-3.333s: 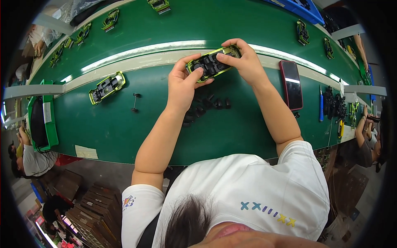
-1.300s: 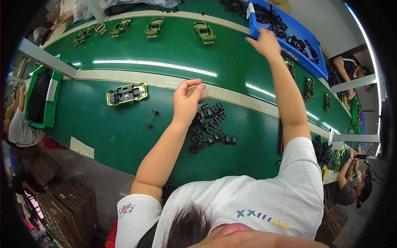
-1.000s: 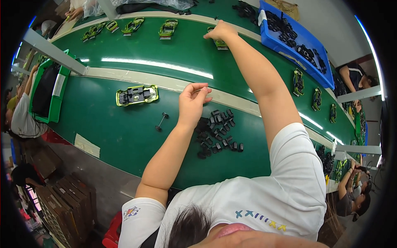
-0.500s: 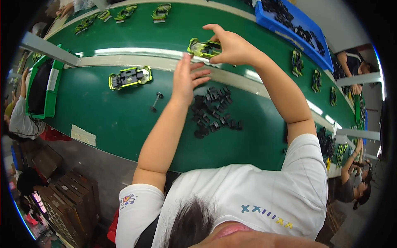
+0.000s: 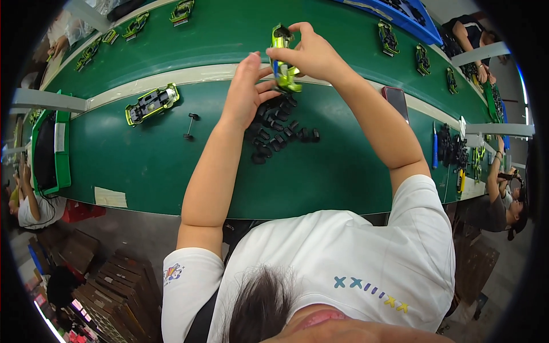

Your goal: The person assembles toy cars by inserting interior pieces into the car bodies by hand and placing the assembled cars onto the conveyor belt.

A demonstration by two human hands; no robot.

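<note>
Lime-green plastic toy car body (image 5: 283, 60), judged light, rigid and a little fragile, is pinched by its edges in the right hand (image 5: 311, 54) above the green workbench (image 5: 320, 171) (loose black wheels (image 5: 277, 128) below), the half-open left hand (image 5: 246, 91) alongside.

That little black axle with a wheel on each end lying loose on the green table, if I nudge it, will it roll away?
The black wheel axle probably rolls easily if pushed across its length, since both round wheels rest on the flat green table. It looks thin and small, so likely light. Pushed endwise, it would more likely slide or pivot.
</note>
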